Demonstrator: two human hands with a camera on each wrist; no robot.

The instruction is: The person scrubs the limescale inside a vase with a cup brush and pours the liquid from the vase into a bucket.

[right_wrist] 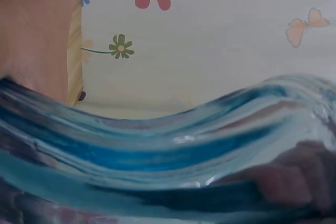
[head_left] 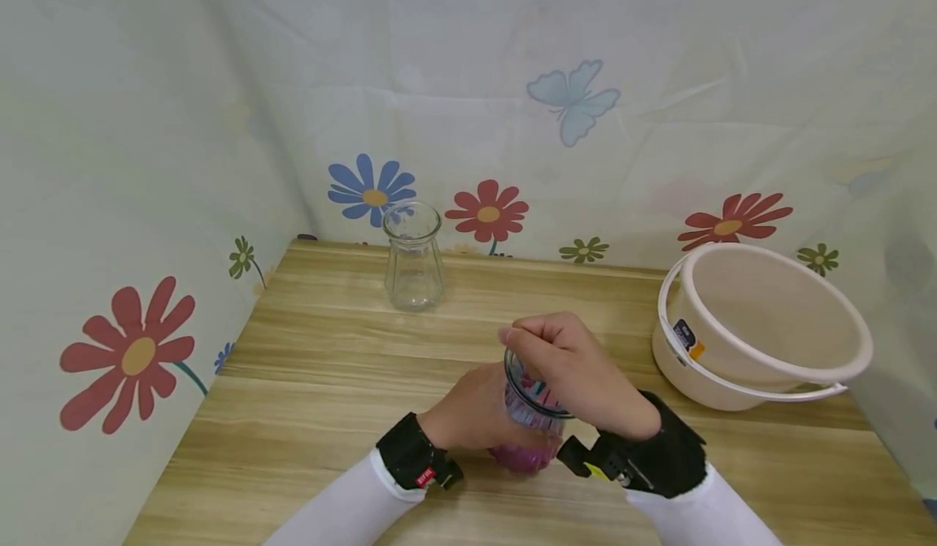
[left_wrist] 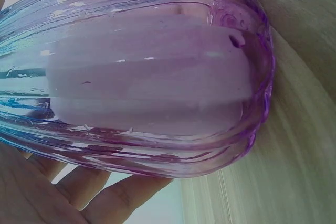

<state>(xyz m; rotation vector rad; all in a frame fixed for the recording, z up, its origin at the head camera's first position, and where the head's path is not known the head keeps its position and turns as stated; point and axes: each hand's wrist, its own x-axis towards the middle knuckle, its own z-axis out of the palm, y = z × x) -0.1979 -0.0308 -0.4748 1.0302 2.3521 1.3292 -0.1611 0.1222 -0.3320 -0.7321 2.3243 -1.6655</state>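
My left hand (head_left: 476, 412) grips the ribbed glass vase (head_left: 529, 458), purple at its base and blue toward the rim. The vase stands tilted close over the table. Through its wall in the left wrist view shows a pale, long sponge-like brush head (left_wrist: 152, 77) with a rounded end. My right hand (head_left: 578, 371) is curled in a fist right at the vase's mouth, thumb on top; what it grips there is hidden by the fingers, though the brush head lies in line below it. The right wrist view shows the vase's wavy blue rim (right_wrist: 157, 156) close up.
A clear glass vase (head_left: 414, 273) stands at the back of the wooden table (head_left: 322, 351). On the right is a cream bucket (head_left: 732, 371) with its handle hanging down. A flowered curtain (head_left: 468, 107) encloses the table's back and sides.
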